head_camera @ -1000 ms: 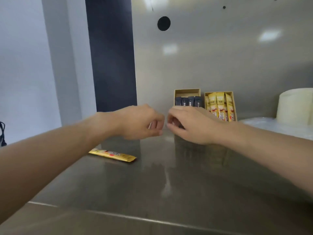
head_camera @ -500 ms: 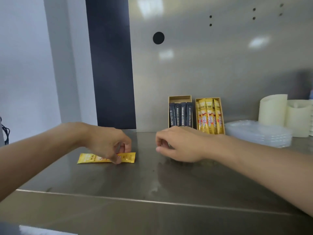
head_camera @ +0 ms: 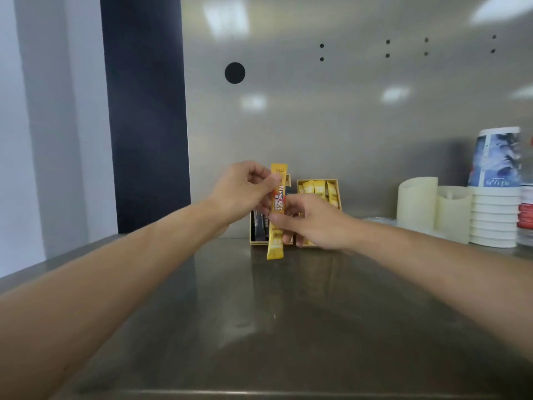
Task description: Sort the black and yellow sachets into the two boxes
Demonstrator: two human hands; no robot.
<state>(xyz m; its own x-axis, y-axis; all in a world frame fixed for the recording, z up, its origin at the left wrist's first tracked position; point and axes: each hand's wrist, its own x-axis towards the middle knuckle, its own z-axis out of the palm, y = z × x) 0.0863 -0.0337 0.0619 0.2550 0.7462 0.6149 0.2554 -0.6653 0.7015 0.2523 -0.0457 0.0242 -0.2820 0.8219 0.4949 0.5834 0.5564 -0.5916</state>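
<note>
1. both my hands are up in front of me at 12 o'clock, close together and clamped on one yellow sachet [head_camera: 277,210].
2. my left hand [head_camera: 242,192] pinches the sachet near its top end, thumb and fingertips curled on it.
3. my right hand [head_camera: 315,222] pinches it lower down, just past the middle, from the 3 o'clock side.
4. the sachet stands upright with its print running top to bottom, and its lower end hangs free in front of the boxes, over the counter [head_camera: 259,319].
5. behind it is the black-sachet box [head_camera: 258,242], with black sachets [head_camera: 259,223] standing inside.
6. at that box's 3 o'clock, just beside it, is the yellow-sachet box [head_camera: 317,180], with yellow sachets [head_camera: 318,187] upright in it.
7. out at 3 o'clock on the counter is a stack of paper cups [head_camera: 494,203].
</note>
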